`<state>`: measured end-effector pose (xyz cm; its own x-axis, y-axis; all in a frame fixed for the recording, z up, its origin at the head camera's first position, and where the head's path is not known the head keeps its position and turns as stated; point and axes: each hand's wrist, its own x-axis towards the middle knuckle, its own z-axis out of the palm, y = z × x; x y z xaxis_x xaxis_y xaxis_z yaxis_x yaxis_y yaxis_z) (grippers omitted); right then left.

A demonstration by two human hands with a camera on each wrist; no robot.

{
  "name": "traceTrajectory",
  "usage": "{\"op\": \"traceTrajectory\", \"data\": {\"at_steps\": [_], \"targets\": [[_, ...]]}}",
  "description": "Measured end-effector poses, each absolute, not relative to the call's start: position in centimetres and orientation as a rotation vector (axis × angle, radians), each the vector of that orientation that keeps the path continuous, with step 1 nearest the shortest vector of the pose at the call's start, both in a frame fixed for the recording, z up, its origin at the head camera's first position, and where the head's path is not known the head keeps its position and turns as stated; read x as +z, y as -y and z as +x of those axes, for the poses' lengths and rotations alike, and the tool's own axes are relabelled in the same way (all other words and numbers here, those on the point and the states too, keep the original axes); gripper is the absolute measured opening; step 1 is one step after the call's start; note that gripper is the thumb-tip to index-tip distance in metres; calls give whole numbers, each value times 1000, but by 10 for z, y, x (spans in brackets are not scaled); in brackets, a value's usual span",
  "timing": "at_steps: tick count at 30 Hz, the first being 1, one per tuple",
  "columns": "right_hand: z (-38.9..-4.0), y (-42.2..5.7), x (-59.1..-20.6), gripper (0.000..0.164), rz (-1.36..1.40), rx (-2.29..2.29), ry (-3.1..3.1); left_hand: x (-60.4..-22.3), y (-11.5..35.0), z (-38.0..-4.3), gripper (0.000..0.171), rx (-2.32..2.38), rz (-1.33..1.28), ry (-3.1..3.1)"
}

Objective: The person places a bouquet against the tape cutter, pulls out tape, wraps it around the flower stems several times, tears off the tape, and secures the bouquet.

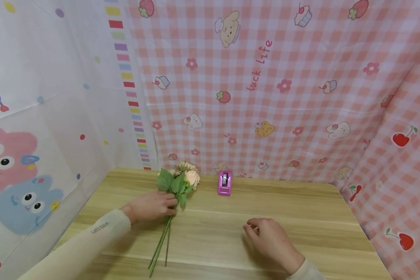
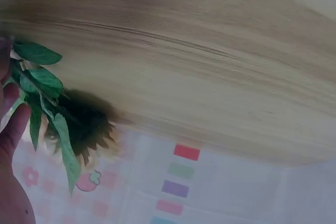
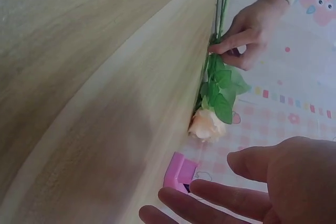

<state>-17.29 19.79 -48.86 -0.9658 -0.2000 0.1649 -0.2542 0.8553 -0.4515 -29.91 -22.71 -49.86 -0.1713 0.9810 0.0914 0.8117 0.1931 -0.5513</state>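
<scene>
A small bunch of flowers (image 1: 192, 178) with pale peach blooms, green leaves (image 1: 165, 179) and long thin stems lies on the left part of the table, blooms toward the back. My left hand (image 1: 150, 206) pinches the stems just below the leaves, and the right wrist view shows its thumb and fingertips meeting there. In the left wrist view, a flower head (image 2: 86, 124) is seen from behind, beside the fingers. Over the right half of the table, my right hand (image 1: 271, 239) holds nothing, its fingers relaxed and slightly bent.
A pink tape dispenser (image 1: 224, 188) stands near the back edge, right of the blooms. Behind the wooden table (image 1: 210, 249) hangs a pink checked cloth (image 1: 266, 109), with more of it on the right side. A white patterned cloth (image 1: 63, 128) hangs at the left.
</scene>
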Motion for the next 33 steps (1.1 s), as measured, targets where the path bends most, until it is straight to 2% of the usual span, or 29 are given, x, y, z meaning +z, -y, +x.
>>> {"op": "traceTrajectory", "data": {"at_steps": [9,20,28,33], "targets": [[-171,-199,-485,12,331,754,2929,-505,214,-297,35,681,-1663,1977],[-174,-204,-484,12,322,761,2934,-502,194,-291,19,695,-1589,2074],[-183,-209,-478,19,337,760,2916,-492,153,-281,13,554,-1404,2308],[-192,-208,-475,22,347,776,2930,-494,118,-282,15,447,-1260,2431]]}}
